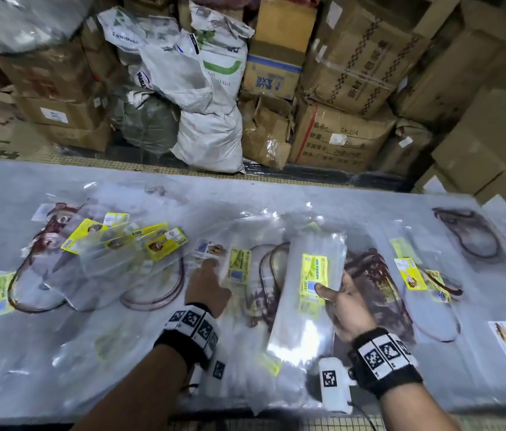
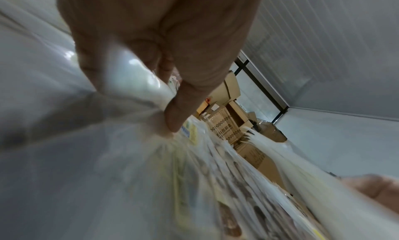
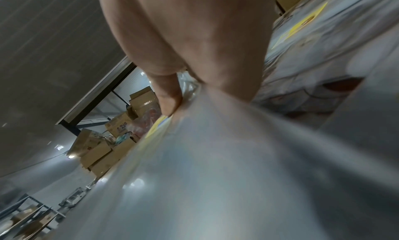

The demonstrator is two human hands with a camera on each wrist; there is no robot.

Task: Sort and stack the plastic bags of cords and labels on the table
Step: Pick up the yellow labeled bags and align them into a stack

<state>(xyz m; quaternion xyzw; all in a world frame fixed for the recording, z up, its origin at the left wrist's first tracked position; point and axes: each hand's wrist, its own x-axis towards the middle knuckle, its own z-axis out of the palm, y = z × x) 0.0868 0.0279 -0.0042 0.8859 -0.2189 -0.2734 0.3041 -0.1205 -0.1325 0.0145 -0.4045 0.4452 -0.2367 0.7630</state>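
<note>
From the head view the right hand [image 1: 343,301] pinches a clear bag with a yellow label [image 1: 309,287] lifted over the bag-strewn table [image 1: 276,191], while only the left wrist view shows the left hand [image 2: 151,43] gathering crumpled bag plastic [image 2: 121,110] between thumb and fingers.

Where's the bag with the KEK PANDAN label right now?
In the head view it is right of centre: the KEK PANDAN bag is held by the right hand, above the cord bags, right of the left hand.
</note>
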